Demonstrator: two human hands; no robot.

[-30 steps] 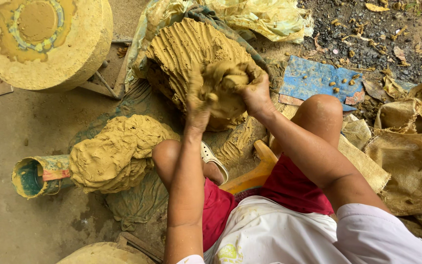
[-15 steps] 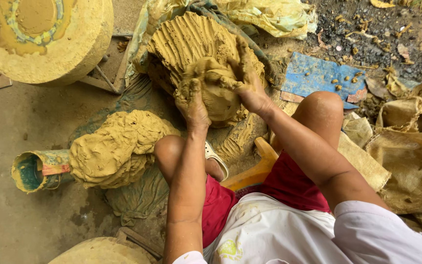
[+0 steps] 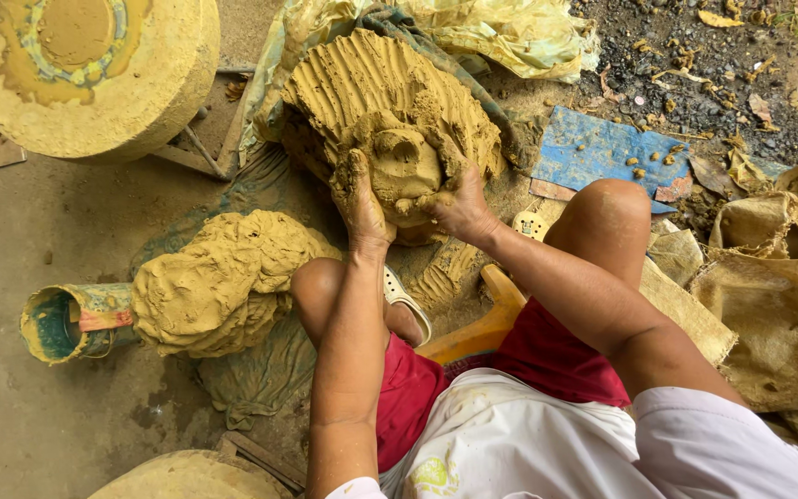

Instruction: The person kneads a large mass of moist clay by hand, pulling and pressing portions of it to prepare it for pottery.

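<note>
Fingers of both hands curled, gripping clay lump: left hand on its left side, right hand on right. Lump sits against big ridged clay mound just ahead of knees. Second clay heap left; clay-caked wheel disc beyond.

A clay-smeared round wheel stands at the top left. A painted tube lies beside a second clay heap. A blue board lies on gravel.
</note>
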